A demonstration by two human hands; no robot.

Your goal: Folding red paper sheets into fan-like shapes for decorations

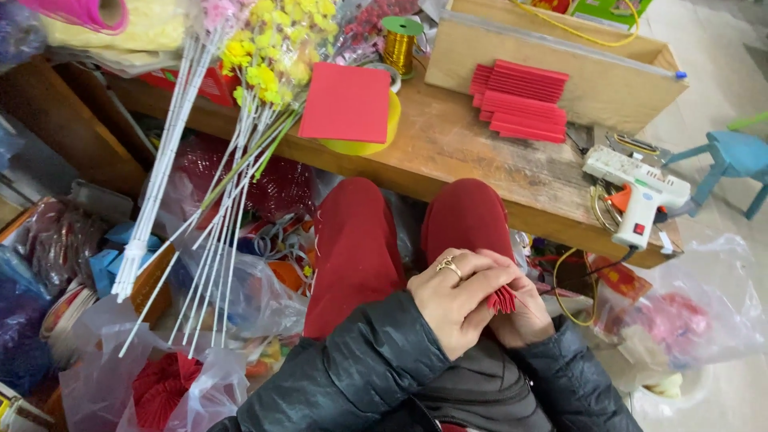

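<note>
The person wears a dark grey, almost black, padded jacket with a slightly shiny, crinkled shell; its fabric gathers in many fine folds along both sleeves, which end at the wrists in plain hems. Stitched seams run across the sleeves and divide them into quilted sections. The legs are covered by deep red trousers of a soft, matte cloth, smooth over the knees. The left hand (458, 298) carries a gold-coloured ring with an openwork, looped top on one finger. The right hand (524, 314) is bare of jewellery as far as it shows.
</note>
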